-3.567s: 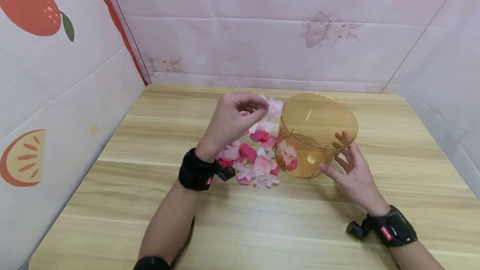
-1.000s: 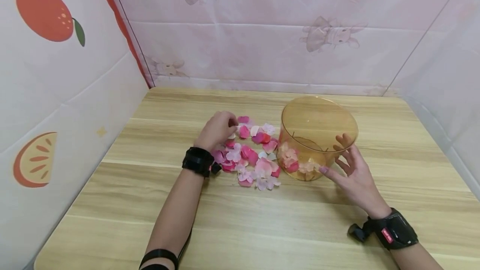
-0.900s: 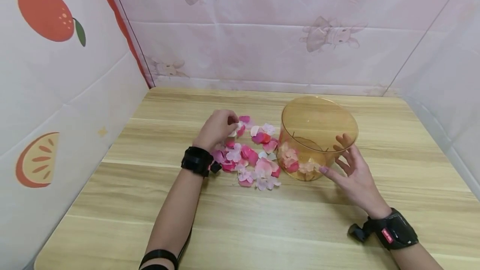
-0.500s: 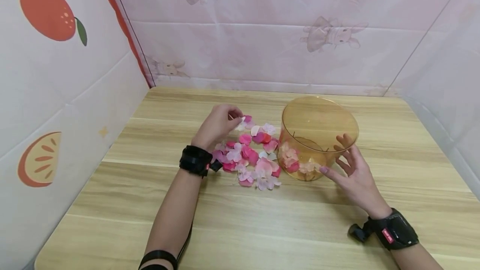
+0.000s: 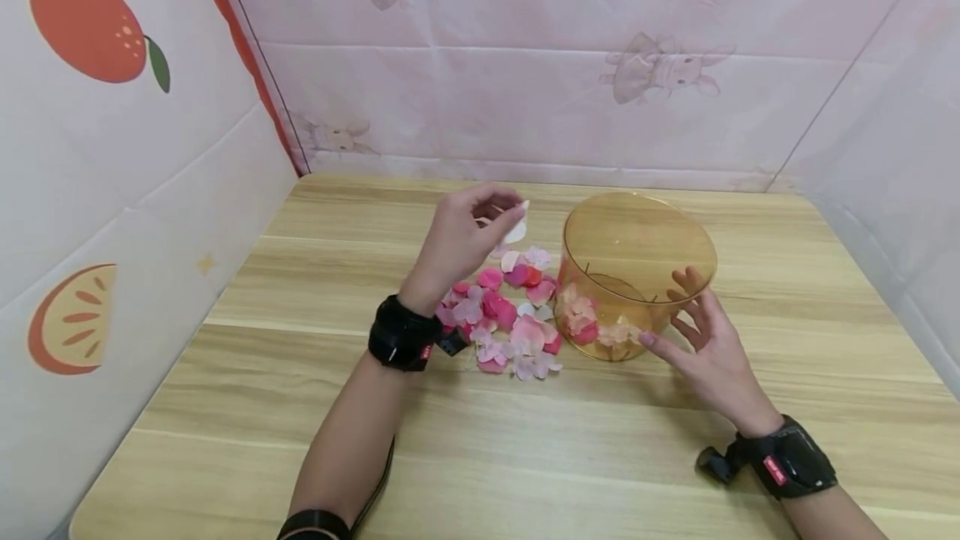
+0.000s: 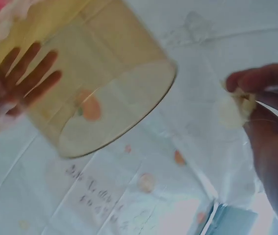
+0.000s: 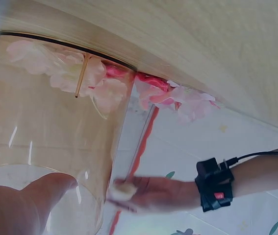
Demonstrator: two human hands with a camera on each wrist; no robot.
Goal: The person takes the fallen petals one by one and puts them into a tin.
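Petal pinched in raised left hand

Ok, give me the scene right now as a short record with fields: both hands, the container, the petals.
left hand: raised above the table, pinching one pale cream fabric petal
right hand: fingers spread against the side of the container
container: round amber see-through plastic tub, upright, a few pink petals inside
loose petals: pile of pink, red and white fabric petals left of the tub
surface: light wooden table

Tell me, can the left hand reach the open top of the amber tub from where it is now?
Probably yes. The left hand, pinching a white petal, is raised beside the tub; nothing stands between them, and the right hand touches only its near side.
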